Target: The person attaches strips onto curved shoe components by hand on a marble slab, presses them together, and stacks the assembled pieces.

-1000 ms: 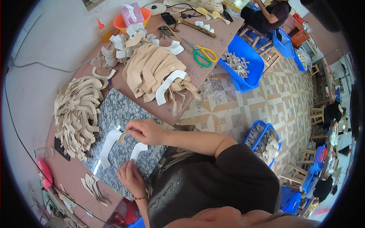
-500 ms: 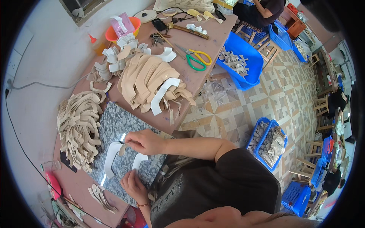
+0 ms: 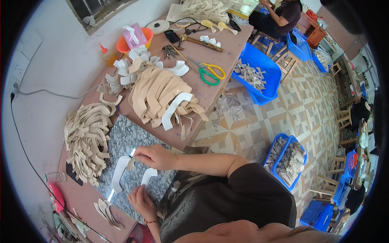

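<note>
Clock directions are referenced to the head view, twelve at the top edge.

Right hand [image 3: 158, 157]: thumb and fingertips are closed to a narrow pinch, and the end of a short beige strip [image 3: 130, 163] is held between them, its free part directed toward seven o'clock. Whether anything else is gripped cannot be told.

First white curved piece [image 3: 117, 175]: laid on the speckled stone slab [image 3: 129, 133]. Its long axis is aligned near six-to-twelve o'clock, tipped slightly toward one, with the upper end bent toward the right hand. Seen from the pinch, this upper end is found at about eight o'clock, just beside the strip; contact between the two cannot be confirmed. The right hand is judged the nearer to this end.

Left hand [image 3: 142, 202]: fingers are bunched together, with the tips set at the lower end of a second white piece [image 3: 148, 175], which is directed toward one o'clock and bent toward three at its top. Whether it is pinched or only pressed cannot be told. From these tips, the first piece is located at ten o'clock, apart.

A heap of beige strips [image 3: 83, 141] is noted off the slab, at nine to ten o'clock from the right hand.
</note>
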`<state>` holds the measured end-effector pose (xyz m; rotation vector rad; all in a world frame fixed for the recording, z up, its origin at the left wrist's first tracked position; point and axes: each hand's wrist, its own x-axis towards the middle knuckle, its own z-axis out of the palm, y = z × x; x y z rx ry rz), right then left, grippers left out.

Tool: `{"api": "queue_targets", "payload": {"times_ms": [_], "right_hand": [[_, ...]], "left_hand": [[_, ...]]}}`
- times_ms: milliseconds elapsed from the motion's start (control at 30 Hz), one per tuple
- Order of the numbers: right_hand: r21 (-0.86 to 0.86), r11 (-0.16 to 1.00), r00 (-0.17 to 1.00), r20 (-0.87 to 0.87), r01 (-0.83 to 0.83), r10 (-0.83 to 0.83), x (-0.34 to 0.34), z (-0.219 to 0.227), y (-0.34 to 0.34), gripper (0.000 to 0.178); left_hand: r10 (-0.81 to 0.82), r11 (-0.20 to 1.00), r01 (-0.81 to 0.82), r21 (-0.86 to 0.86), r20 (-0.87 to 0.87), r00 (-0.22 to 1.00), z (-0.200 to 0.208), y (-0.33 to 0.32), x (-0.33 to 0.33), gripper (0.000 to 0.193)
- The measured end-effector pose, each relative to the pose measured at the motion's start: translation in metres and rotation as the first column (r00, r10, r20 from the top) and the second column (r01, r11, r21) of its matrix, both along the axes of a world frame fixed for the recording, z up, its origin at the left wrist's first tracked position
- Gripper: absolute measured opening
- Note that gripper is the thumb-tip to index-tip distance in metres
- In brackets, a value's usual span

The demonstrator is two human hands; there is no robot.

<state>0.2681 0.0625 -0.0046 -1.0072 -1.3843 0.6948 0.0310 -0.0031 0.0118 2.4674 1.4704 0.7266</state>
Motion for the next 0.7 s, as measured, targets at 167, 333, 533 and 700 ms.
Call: {"api": "queue_targets", "payload": {"times_ms": [167,333,533,700], "right_hand": [[-0.071,0.997,0.999,-0.014,-0.033,0.032,-0.004,0.000,0.000,0.022],[0.005,1.000,0.998,0.067,0.007,-0.007,-0.011,-0.007,0.004,0.022],[-0.152,0.986,0.996,-0.071,-0.065,0.055,-0.018,0.001,0.007,0.011],[-0.379,0.866,0.893,-0.426,-0.325,0.148,-0.038,0.026,0.004,0.013]], "left_hand": [[0.005,1.000,-0.005,0.004,0.016,1.000,-0.003,0.000,-0.002,0.024],[-0.016,1.000,0.016,-0.003,0.008,1.000,0.000,0.004,-0.010,0.026],[0.069,0.998,-0.069,-0.009,0.013,0.998,0.001,-0.008,-0.013,0.022],[0.121,0.993,-0.121,0.000,0.029,0.992,-0.001,-0.031,-0.039,0.022]]}}
